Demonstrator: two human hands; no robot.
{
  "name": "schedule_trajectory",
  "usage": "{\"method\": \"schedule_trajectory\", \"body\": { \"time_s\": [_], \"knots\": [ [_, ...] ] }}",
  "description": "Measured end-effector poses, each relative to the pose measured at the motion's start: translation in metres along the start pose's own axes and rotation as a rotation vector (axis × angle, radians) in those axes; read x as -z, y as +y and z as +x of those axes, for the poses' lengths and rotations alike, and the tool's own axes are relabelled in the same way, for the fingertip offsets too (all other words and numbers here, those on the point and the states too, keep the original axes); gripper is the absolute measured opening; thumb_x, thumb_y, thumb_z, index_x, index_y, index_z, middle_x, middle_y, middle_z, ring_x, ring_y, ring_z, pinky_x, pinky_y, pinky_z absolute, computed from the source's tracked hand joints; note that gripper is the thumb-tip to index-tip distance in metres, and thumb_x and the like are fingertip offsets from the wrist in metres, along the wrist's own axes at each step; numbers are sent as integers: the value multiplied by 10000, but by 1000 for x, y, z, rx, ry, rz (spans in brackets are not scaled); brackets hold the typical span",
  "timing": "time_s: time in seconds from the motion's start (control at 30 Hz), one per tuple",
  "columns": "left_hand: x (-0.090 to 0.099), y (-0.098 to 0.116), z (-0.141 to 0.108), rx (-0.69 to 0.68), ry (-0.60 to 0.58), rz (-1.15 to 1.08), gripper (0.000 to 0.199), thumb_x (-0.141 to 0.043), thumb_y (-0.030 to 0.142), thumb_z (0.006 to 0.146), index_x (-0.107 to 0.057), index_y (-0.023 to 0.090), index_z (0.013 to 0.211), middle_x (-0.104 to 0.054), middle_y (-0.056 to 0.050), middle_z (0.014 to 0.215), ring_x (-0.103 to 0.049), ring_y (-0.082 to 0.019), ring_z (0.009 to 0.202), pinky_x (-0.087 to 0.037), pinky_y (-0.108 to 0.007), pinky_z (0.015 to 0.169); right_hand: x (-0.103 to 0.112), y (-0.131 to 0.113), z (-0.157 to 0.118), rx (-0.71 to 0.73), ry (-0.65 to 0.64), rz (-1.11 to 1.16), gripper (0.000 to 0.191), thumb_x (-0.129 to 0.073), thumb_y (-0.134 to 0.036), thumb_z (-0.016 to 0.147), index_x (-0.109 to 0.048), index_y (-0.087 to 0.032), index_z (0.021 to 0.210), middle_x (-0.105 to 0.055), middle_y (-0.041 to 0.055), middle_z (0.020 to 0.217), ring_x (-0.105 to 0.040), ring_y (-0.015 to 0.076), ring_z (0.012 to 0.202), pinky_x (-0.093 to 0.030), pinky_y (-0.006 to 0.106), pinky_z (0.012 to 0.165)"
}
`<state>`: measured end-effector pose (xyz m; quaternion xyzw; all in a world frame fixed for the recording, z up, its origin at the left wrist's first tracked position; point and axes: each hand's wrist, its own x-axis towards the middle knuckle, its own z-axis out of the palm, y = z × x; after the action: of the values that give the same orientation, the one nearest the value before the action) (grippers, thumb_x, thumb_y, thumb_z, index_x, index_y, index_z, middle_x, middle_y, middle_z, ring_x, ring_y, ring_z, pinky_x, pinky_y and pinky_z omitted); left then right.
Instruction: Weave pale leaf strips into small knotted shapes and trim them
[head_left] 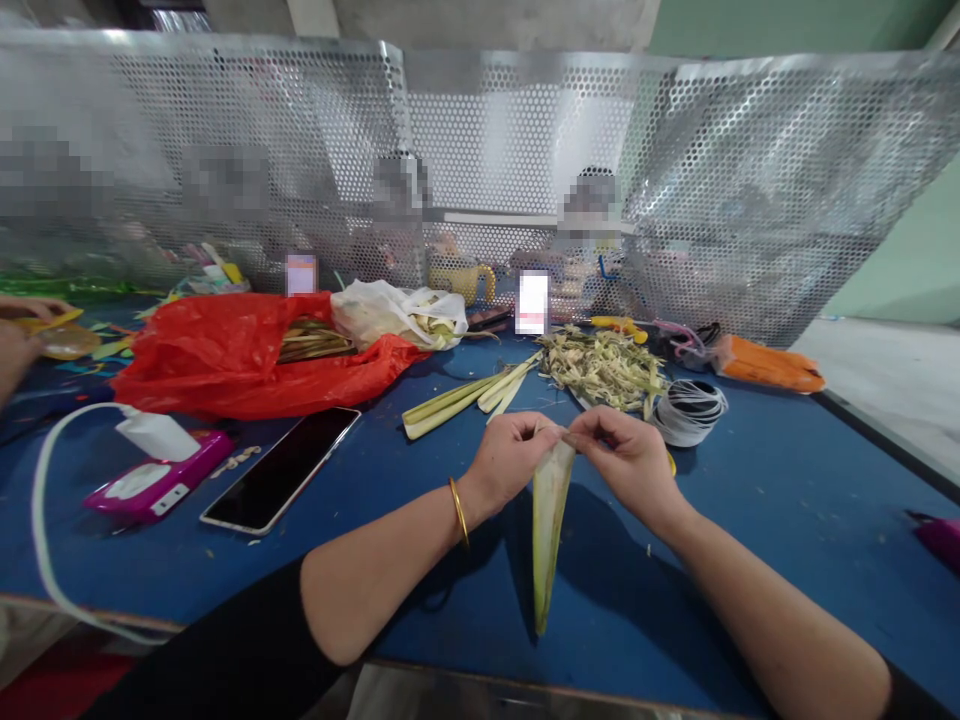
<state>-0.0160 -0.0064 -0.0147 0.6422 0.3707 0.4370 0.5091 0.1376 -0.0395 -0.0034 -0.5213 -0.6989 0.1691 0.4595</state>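
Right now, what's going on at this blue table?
A person's left hand and right hand pinch the top of a folded pale green palm leaf strip, which hangs point-down over the blue table. More leaf strips, a heap of leaf trimmings, a red plastic bag and a phone lie beyond. Another person's hand shows at far left.

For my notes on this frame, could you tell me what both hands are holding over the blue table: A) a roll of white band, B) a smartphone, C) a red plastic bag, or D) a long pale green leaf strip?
D: the left hand and right hand pinch the top of the leaf strip, which hangs pointed downward.
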Motion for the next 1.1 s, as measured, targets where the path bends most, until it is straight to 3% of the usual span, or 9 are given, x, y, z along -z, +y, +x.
{"method": "schedule_trajectory", "body": {
  "time_s": [0.6, 0.77, 0.93, 1.1],
  "knots": [
    [-2, 3, -1, 71, -15, -144, 203, -594, 319, 680, -640, 139, 599, -542, 15, 583, -426, -93, 562, -330, -214, 538, 1, -2, -1, 105, -22, -66, 133, -572, -248, 823, -574, -204, 697, -547, -7, 653, -496, 140, 624, -387, 254, 590],
    [0, 1, 1, 161, -26, -179, 244, -629, 378, 686, -668, 137, 692, -577, 15, 629, -452, -94, 575, -351, -210, 550, -1, 4, 3, -87, 19, 78, 139, -612, -295, 789, -599, -187, 702, -539, -19, 603, -473, 127, 569, -372, 249, 538],
    [0, -1, 1, 144, -93, 16, 240, -659, 354, 667, -681, 123, 728, -584, 20, 640, -472, -104, 592, -347, -206, 544, 2, 7, 8, -213, 147, 264, 177, -660, -334, 743, -588, -177, 703, -567, -14, 621, -508, 122, 585, -411, 253, 568],
    [-1, -8, 2, 92, 58, 105, 231, -618, 354, 690, -649, 127, 662, -537, 31, 560, -422, -96, 526, -303, -205, 480, -9, 0, 3, -448, -24, 435, 345, -776, -399, 610, -560, -174, 758, -597, -15, 632, -541, 122, 573, -438, 256, 556]
  ]
}}
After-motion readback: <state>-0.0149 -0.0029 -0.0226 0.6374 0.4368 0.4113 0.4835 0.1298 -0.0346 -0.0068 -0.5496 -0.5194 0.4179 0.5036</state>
